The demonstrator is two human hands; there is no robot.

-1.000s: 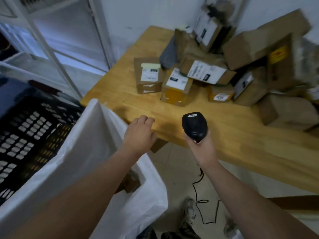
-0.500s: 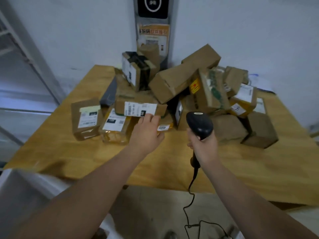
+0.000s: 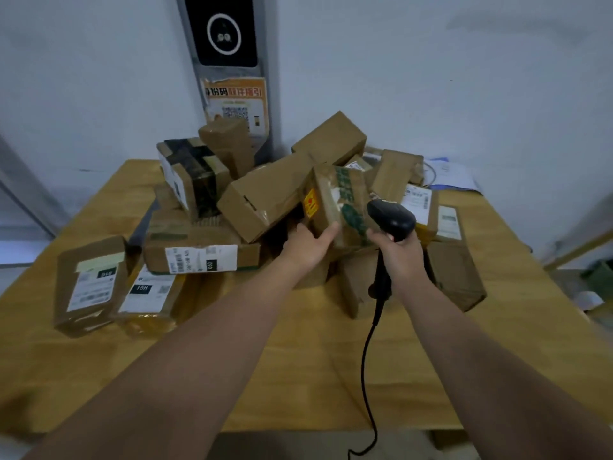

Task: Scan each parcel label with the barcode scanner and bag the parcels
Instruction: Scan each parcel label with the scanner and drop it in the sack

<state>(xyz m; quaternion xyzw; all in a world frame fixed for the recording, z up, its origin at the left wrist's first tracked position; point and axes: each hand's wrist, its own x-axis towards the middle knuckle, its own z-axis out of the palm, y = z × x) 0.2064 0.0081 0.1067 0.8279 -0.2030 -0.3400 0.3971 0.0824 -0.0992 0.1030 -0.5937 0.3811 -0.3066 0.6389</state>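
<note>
Several brown cardboard parcels are heaped on a wooden table point(image 3: 315, 376). In the middle of the heap, my left hand point(image 3: 310, 244) grips the lower left corner of a parcel with green tape and a yellow-red sticker point(image 3: 335, 200). Just right of that parcel, my right hand point(image 3: 399, 252) holds a black corded barcode scanner point(image 3: 391, 217) upright, its cable hanging down over the table front. At the left lie flat parcels with white labels facing up point(image 3: 89, 283), point(image 3: 147, 293), point(image 3: 199, 257). The bag is out of view.
A black wall-mounted device with an orange QR notice point(image 3: 235, 104) stands behind the heap. White papers point(image 3: 451, 175) lie at the table's back right. Window frames run along the left. A shelf edge and small objects point(image 3: 593, 293) sit at the right.
The view swung from the white bag and black crate up to the table. My left hand left the bag, reached into the heap and took hold of the green-taped parcel. The scanner moved forward beside it.
</note>
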